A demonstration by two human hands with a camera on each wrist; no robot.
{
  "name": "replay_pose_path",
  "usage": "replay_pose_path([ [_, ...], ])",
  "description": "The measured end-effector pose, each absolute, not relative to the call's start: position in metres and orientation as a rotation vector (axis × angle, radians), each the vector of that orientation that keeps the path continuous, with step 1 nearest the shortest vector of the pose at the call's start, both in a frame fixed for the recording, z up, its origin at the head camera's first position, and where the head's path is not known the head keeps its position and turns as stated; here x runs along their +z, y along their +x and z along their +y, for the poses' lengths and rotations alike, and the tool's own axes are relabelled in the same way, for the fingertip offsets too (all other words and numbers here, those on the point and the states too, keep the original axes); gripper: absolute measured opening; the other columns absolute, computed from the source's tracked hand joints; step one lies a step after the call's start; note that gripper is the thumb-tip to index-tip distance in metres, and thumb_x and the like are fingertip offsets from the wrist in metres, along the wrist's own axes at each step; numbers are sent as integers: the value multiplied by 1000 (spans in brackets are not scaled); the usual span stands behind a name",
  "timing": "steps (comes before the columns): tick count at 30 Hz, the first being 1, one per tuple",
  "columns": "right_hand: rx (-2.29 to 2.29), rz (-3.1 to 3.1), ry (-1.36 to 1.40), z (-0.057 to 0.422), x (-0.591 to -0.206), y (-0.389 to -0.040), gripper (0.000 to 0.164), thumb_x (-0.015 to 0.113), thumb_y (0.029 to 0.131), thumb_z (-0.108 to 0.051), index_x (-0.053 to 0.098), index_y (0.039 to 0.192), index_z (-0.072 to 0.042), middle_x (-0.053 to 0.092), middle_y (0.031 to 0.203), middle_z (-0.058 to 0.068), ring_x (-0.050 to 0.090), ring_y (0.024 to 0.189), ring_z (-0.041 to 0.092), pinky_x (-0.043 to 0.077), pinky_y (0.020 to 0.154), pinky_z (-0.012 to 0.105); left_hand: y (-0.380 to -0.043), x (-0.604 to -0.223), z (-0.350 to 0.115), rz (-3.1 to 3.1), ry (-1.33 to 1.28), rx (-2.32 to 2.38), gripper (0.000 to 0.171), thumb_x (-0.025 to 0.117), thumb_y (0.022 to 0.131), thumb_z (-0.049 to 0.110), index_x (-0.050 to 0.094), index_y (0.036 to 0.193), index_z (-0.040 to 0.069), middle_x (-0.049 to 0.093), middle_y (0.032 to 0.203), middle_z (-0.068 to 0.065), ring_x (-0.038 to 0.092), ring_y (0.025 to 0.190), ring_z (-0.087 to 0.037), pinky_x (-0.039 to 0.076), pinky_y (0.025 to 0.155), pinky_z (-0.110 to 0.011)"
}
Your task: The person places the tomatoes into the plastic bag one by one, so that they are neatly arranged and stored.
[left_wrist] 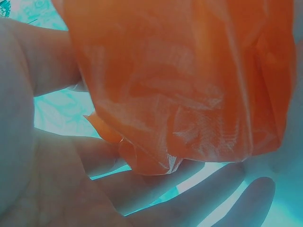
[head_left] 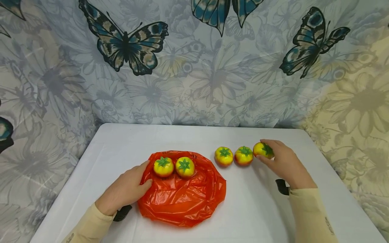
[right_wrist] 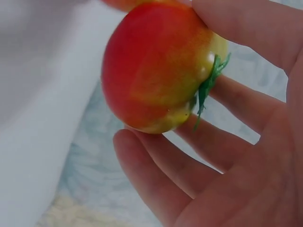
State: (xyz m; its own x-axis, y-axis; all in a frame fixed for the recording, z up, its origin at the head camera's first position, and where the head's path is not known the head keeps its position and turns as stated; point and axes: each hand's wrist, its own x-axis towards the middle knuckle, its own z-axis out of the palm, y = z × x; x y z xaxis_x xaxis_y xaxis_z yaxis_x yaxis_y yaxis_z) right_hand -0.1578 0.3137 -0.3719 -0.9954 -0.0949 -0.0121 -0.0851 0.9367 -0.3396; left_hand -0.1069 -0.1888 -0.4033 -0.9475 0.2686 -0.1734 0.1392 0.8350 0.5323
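My left hand (head_left: 130,185) holds the left edge of a crumpled red plastic bag (head_left: 182,206), its thumb toward the front and its fingers farther back. In the left wrist view the orange-looking bag (left_wrist: 180,75) hides some fingertips. Two yellow-red tomatoes with green star-shaped tops, a left one (head_left: 163,167) and a right one (head_left: 185,167), sit on the back part of the bag. On the right, my right hand (head_left: 284,162) grips another tomato (head_left: 262,150) between thumb and fingers. Its red underside and green leaves show in the right wrist view, where the tomato (right_wrist: 156,71) appears tilted.
Two more tomatoes, one nearer the bag (head_left: 224,156) and one beside the right hand (head_left: 243,156), stand in a row on the white table (head_left: 146,136). Behind the table rises a wall covering (head_left: 212,84) printed with flowers and butterflies.
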Motion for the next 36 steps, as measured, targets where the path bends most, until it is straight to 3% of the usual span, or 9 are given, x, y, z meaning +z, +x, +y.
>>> replay_pose_path([
  [18,-551,3131,-472,243,-345,-129,64,83,97,-30,58,153,-11,58,153,22,57,138,48,51,109,69,-108,-405,-191,2798,324,779,73,62,105,29,37,167,2,59,155,-23,63,138,-41,54,111,-62],
  [24,-542,3131,-603,209,-349,-125,61,85,95,-29,62,150,-14,62,150,17,63,134,42,62,99,58,-110,-404,-191,2797,338,792,71,62,104,28,38,166,2,61,154,-22,64,137,-39,53,112,-61],
  [30,-512,3093,-700,172,-355,-122,60,86,94,-31,64,148,-16,65,148,12,64,136,36,59,106,56,-110,-404,-194,2795,351,807,70,63,104,27,41,165,3,64,151,-20,67,132,-36,55,110,-60],
  [36,-501,3040,-821,132,-356,-117,64,88,92,-36,63,149,-19,65,147,8,67,132,31,62,104,50,-110,-405,-194,2788,335,803,71,63,104,27,38,166,3,62,153,-21,66,134,-36,55,110,-60],
])
